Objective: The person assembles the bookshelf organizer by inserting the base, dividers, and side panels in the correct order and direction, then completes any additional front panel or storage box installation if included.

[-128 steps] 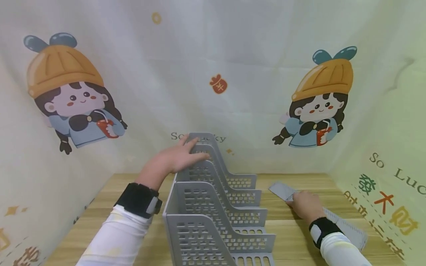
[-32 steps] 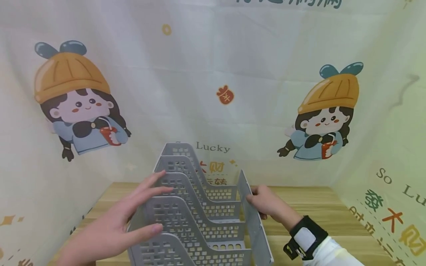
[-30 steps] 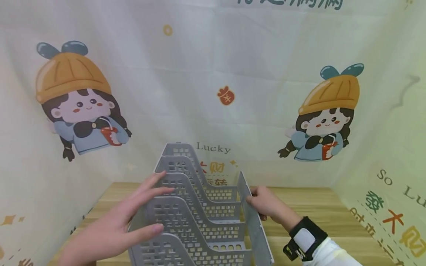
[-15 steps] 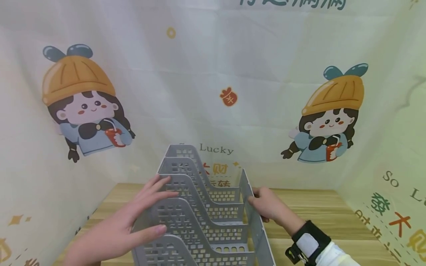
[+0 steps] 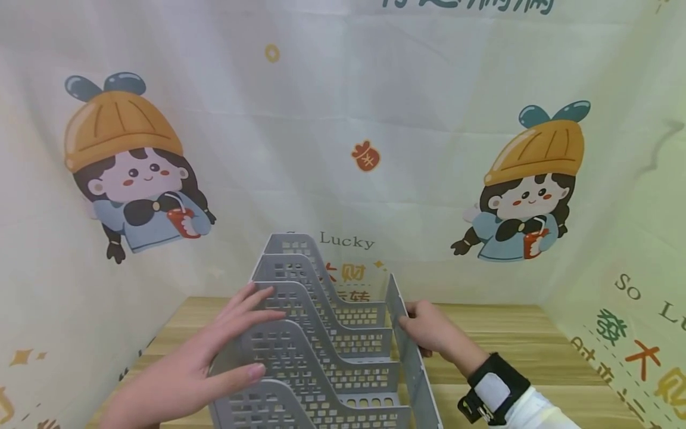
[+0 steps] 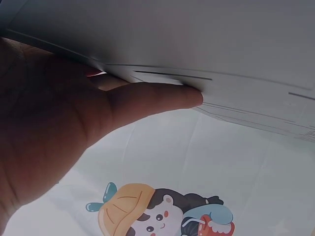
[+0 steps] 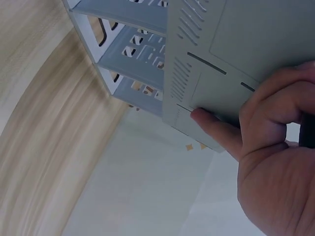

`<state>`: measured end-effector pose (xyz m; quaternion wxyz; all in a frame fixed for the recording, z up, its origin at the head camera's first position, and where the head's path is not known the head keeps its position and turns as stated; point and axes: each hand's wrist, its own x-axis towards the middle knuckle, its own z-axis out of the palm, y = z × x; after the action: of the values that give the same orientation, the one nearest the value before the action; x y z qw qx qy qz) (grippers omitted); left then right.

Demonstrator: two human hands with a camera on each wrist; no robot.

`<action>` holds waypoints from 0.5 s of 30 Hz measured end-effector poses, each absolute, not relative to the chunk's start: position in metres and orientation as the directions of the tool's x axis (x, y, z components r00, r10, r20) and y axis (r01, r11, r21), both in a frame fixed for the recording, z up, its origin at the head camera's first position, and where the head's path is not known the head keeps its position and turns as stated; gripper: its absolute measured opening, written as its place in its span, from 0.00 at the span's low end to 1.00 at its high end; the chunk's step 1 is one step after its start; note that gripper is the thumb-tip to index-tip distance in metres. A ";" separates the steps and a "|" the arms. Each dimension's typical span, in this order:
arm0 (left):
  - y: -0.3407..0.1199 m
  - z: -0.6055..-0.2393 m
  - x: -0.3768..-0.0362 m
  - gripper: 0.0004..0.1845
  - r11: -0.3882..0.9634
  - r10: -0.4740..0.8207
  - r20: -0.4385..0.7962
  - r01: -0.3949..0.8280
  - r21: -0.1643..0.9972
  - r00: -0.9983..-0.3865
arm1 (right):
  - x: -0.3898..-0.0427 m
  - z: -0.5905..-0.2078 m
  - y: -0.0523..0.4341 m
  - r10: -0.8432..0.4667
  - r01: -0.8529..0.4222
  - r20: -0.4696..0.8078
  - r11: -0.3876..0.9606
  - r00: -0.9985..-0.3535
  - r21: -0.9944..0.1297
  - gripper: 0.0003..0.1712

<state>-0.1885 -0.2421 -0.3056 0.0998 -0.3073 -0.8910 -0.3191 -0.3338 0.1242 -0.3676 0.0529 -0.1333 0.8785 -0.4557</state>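
A grey file rack (image 5: 302, 336) with several perforated dividers stands in the middle of the table. My left hand (image 5: 198, 363) rests on its left side, fingers spread and fairly straight. In the left wrist view the thumb (image 6: 152, 98) lies straight against a smooth grey face. On the rack's right side, my right hand (image 5: 431, 330) holds a long grey slotted panel (image 5: 417, 375) upright along the lower divider ends. The right wrist view shows one fingertip (image 7: 199, 115) against the panel's outer face and other fingers curled. Part of the grip is hidden behind the panel.
The wood-grain table (image 5: 493, 333) extends to the right of the panel. A printed cloth (image 5: 429, 71) with cartoon figures hangs behind and along both sides.
The panel has gone from lying flat on the right to standing along the rack's right side. The left hand has come nearer and lower; the rack sits further left. Little moved in the last second.
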 end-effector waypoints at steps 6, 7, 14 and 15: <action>-0.242 -0.306 -0.188 0.31 0.608 0.478 0.359 0.597 0.524 -0.802 | -0.335 -0.371 0.124 -0.303 -0.191 0.026 0.530 -0.953 -0.826 0.20; -0.242 -0.306 -0.188 0.31 0.607 0.478 0.357 0.595 0.526 -0.803 | -0.335 -0.371 0.124 -0.305 -0.190 0.023 0.528 -0.952 -0.828 0.20; -0.243 -0.305 -0.188 0.30 0.605 0.480 0.359 0.598 0.525 -0.800 | -0.336 -0.367 0.126 -0.316 -0.178 0.001 0.530 -0.949 -0.829 0.21; -0.243 -0.304 -0.187 0.30 0.606 0.479 0.356 0.596 0.527 -0.802 | -0.336 -0.367 0.126 -0.321 -0.178 -0.001 0.527 -0.947 -0.831 0.21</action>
<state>-0.1875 -0.2429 -0.3044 0.0897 -0.3015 -0.8915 -0.3260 -0.3364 0.1259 -0.3669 0.0770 -0.1433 0.8703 -0.4648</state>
